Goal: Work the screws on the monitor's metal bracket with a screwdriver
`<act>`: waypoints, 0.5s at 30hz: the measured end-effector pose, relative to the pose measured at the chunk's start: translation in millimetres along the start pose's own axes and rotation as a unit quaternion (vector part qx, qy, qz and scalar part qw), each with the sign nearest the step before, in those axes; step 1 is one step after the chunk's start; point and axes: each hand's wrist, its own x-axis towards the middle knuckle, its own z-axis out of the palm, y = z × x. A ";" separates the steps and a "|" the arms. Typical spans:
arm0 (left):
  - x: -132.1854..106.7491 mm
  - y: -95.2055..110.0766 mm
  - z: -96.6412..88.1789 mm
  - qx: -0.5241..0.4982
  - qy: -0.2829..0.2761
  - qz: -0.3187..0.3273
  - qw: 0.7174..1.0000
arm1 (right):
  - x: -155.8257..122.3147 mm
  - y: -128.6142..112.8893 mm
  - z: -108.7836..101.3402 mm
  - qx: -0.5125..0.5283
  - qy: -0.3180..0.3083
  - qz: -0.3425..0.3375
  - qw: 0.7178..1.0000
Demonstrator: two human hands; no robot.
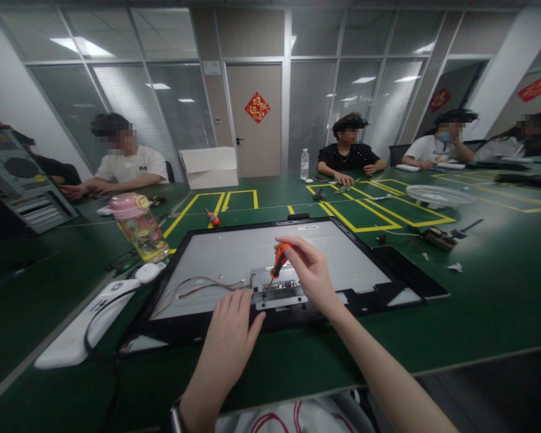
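Screwdriver (279, 262) tip-down over the metal bracket (277, 303), and it's the right hand (310, 266) in charge, fingers curled closed around the orange-and-black handle, the shaft leaning a little; whether the tip sits in a screw, you can't tell from here! Left hand (232, 322) now: empty, fingers stretched out nearly flat, thumb spread wide, fingertips at the bracket's left end. And that bracket sits towards the near side of the display panel (243, 240), itself lying near the worktop's (487, 313) near edge, thin wires (207, 281) trailing away left. Off the panel's left edge, a white power strip (88, 325) and a pink-lidded bottle (139, 231); over at the worktop's far edge, a white box (210, 168).
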 end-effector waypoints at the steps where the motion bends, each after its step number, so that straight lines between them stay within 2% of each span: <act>1: 0.0 -0.1 0.3 0.000 0.001 0.000 1.000 | -0.1 -0.1 0.1 0.004 0.000 0.000 1.000; 15: -1.1 -3.1 5.8 0.000 0.027 0.014 1.000 | -0.8 0.1 -0.2 0.020 -0.016 0.018 1.000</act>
